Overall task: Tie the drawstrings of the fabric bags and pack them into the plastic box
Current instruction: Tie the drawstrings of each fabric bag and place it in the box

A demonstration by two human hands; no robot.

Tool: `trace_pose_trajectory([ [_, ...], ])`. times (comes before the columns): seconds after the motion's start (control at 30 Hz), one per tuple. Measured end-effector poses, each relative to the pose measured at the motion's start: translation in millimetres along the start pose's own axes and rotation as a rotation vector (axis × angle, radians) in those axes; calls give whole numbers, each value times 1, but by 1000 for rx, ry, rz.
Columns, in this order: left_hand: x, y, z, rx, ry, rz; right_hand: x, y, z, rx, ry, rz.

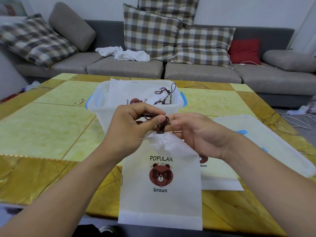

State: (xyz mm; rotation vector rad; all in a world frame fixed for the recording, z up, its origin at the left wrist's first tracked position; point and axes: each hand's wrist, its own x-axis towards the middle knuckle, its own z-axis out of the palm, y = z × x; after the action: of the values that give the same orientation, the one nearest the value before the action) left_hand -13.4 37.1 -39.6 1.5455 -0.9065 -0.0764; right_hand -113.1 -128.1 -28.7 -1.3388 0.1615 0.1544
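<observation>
Two hands raised over the bench, both pinching the dark brown drawstring (162, 123) of a white fabric bag (160, 190). Left hand (135, 125) with thumb and curled fingers closed on the cord loops; right hand (196, 132) with fingertips nipping the same cord from the other side, palm turned toward the camera. Bag neck gathered tight just below the cord, body hanging down over the near bench edge. Printed on its front: "POPULAR" in dark letters, a round brown bear face beneath, then "broun"; a line of mirrored writing showing through behind the bear's ears, too faint to read.

Second white bag (220, 177) flat on the bench to the right, partly behind the held one, only "oun" and a slice of the bear badge visible. Clear plastic box (136, 110) with blue handles just beyond the hands, holding more white bags (140, 93) with knotted brown cords; fragments "P" and "brou" legible on one. Translucent lid (266, 142) with blue clips lying flat at right.

Bench (42, 130) topped in pale yellow-green panels framed by gold-brown marbled strips. Grey sofa (188, 71) behind, carrying plaid cushions (150, 29), a red cushion (244, 51), crumpled white cloth (126, 53). White cables (297, 117) on the floor at far right.
</observation>
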Motion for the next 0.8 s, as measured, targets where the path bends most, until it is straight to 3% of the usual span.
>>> trace_pose_trajectory([
  [0.3,-2,4,1,25,-28,-4,4,7,8,-254,166,-226],
  [0.47,-2,5,0,4,-62,-1,2,3,10,-378,207,-209],
  [0.8,-1,4,-4,-69,-60,-27,-1,-2,1,44,43,-32],
])
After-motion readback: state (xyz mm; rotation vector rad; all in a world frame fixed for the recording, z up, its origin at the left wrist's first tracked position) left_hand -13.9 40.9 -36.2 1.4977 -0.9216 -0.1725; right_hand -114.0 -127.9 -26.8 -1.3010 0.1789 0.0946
